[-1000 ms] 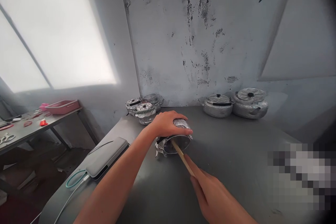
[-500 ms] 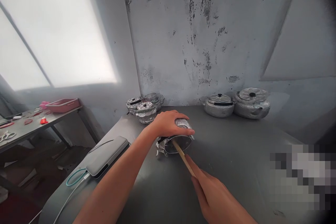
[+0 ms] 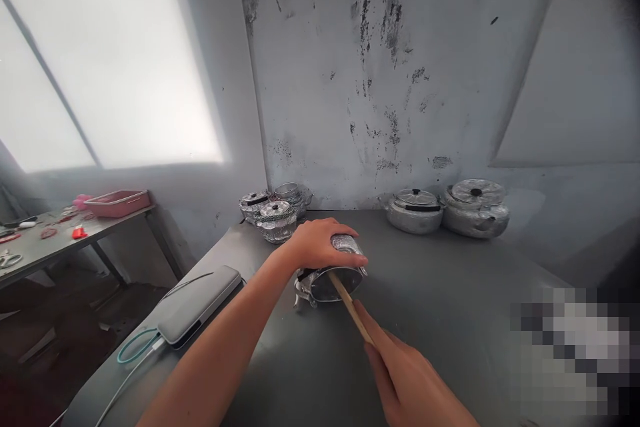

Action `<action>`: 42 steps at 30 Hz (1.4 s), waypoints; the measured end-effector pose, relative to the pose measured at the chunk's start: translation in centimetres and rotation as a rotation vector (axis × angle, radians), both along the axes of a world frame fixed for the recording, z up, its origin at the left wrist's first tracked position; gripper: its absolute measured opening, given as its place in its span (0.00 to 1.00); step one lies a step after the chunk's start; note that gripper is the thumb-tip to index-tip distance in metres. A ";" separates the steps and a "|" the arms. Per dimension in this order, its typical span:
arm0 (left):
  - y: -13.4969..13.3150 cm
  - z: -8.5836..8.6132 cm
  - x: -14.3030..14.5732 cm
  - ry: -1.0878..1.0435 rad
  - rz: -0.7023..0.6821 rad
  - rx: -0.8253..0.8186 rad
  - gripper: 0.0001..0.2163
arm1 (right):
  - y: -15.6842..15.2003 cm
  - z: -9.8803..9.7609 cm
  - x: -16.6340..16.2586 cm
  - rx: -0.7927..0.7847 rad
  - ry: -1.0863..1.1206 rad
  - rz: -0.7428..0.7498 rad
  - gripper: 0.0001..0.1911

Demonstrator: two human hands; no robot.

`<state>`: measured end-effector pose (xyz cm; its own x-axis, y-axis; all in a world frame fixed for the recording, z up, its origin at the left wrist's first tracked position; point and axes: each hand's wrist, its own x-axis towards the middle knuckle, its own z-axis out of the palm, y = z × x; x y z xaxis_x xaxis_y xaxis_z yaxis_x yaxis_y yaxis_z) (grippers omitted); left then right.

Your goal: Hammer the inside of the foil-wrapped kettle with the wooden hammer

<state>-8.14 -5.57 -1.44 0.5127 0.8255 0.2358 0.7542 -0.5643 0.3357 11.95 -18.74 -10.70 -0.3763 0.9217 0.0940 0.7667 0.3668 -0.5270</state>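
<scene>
Stained wall (image 3: 310,80) backs the grey bench (image 3: 425,313). Small silver pots (image 3: 277,227) stand just beyond the left hand (image 3: 325,247); two lidded pots (image 3: 414,219) stand farther off, beyond it and to its right.

Position: the open pot (image 3: 323,289) lies directly under the left hand, tipped, mouth toward the right hand (image 3: 395,360).

Left hand: clamped over the open pot, thumb near the rim. Right hand: closed around a wooden stick (image 3: 347,300), which reaches into the mouth; its tip is hidden.

Technique: press down firmly with the left hand, since a tipped pot could roll. Set the thumb clear of the stick. Guide the stick with short, even movements; a hard thrust could dent the side. Leave the grey case (image 3: 200,310), left of the left forearm, undisturbed.
</scene>
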 end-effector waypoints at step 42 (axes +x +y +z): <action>-1.1 1.0 0.2 0.036 -0.152 -0.090 0.33 | 0.7 1.0 1.3 0.041 -0.135 0.041 0.18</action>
